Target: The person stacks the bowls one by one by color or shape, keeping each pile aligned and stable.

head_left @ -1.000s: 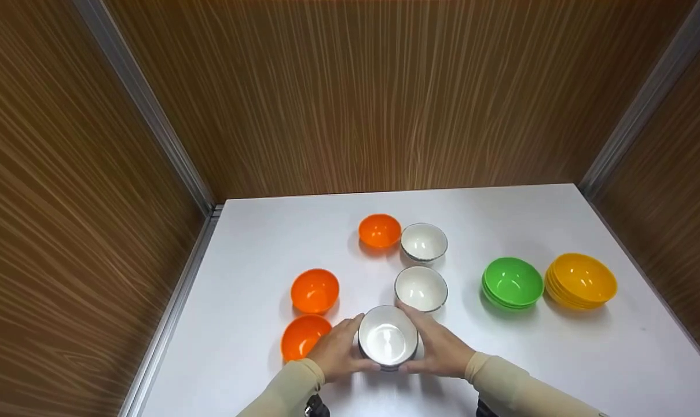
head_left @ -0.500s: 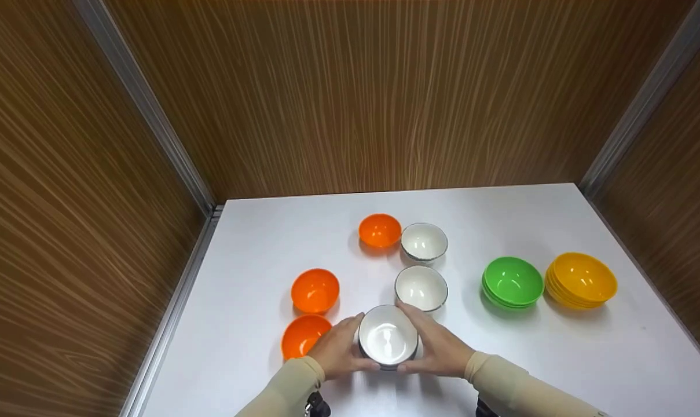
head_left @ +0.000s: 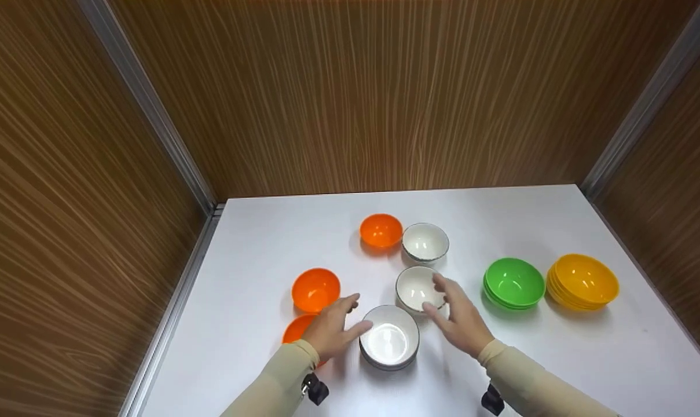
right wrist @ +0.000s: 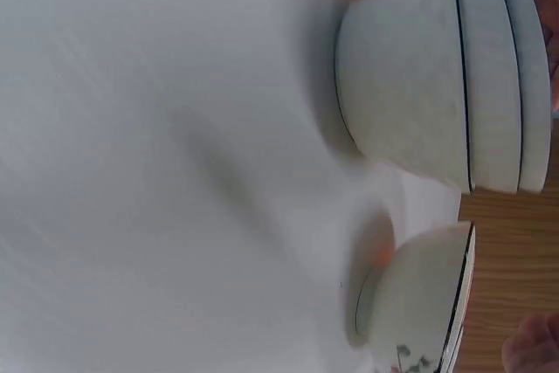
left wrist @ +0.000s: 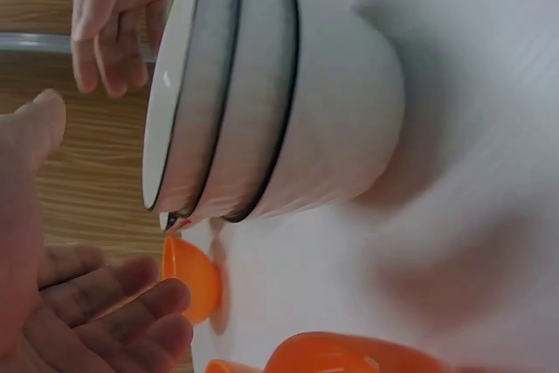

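Note:
A stack of three white bowls with dark rims stands on the near middle of the table. My left hand is just left of it, fingers spread and holding nothing, over the nearest orange bowl, which it partly hides. On the other side, my right hand hovers with loosely bent fingers, overlapping the right rim of a single white bowl behind the stack. The left wrist view shows the stack apart from both hands. A small floral print marks the single white bowl in the right wrist view.
Another orange bowl lies behind the left hand. Farther back, an orange bowl stands beside a white bowl. To the right are stacked green bowls and stacked yellow bowls. Wood-grain panels enclose the white table.
Both hands held the white stack from either side; now they have let go. The left hand has drawn left, the right hand up and right. The stack stays in place.

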The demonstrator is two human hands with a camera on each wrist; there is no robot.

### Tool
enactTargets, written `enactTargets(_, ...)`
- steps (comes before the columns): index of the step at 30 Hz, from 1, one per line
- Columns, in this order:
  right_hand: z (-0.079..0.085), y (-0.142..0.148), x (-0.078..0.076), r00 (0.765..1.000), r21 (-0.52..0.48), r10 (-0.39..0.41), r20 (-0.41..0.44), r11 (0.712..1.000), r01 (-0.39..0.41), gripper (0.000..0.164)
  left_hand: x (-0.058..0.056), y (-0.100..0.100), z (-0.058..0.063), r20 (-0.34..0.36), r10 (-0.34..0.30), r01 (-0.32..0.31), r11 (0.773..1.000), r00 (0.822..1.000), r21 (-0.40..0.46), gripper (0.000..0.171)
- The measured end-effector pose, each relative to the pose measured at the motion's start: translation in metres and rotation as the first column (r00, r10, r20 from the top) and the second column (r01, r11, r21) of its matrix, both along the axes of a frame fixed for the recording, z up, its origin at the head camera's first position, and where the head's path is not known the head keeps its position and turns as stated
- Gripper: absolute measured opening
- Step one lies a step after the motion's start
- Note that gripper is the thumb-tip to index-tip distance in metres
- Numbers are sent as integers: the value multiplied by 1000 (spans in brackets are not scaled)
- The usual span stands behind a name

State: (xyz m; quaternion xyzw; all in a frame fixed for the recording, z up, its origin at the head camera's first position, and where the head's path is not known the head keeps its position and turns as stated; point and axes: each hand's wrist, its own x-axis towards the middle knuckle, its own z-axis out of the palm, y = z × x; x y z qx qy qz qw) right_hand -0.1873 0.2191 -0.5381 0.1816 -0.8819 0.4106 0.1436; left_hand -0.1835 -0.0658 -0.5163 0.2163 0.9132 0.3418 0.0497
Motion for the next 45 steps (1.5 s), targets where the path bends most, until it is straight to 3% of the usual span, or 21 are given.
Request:
enactTargets(4,-2,9,-5,989,5,-133,66,991,133,57,-11,-2,5,24,37,-37,999,999,26,65)
enactTargets(8,-8,17,-11,958,51,-203,205,979,196,63,-23,-3,9,56,49,-53,997,997,55,65)
enactTargets(12,-14,22,-19,904,53,-222,365,975,218,65,-37,0,11,77,39,-46,995,996,89,55)
enactTargets(16,-18,24,-26,834,-20,-189,519,972,233,65,-51,5,14,146,67,-81,992,987,93,51)
enactTargets(19,-19,25,-31,783,-71,-157,602,966,249,64,-62,9,15,150,83,-91,995,985,48,51)
enactTargets(22,-20,25,-35,757,-93,-144,637,961,262,61,-72,12,15,114,95,-95,995,989,-7,50)
enactTargets(28,-23,26,-40,748,-130,-128,651,952,276,53,-85,20,11,55,107,-106,994,993,-22,46)
enactTargets(35,-26,23,-44,775,-141,-119,621,955,260,47,-93,33,6,31,90,-89,995,995,-37,44)
enactTargets(39,-27,18,-48,778,-138,-118,617,957,254,45,-96,39,2,9,77,-77,995,997,-61,44)
enactTargets(45,-29,11,-52,780,-130,-115,615,961,244,43,-95,45,-5,44,69,-65,994,997,-85,45)
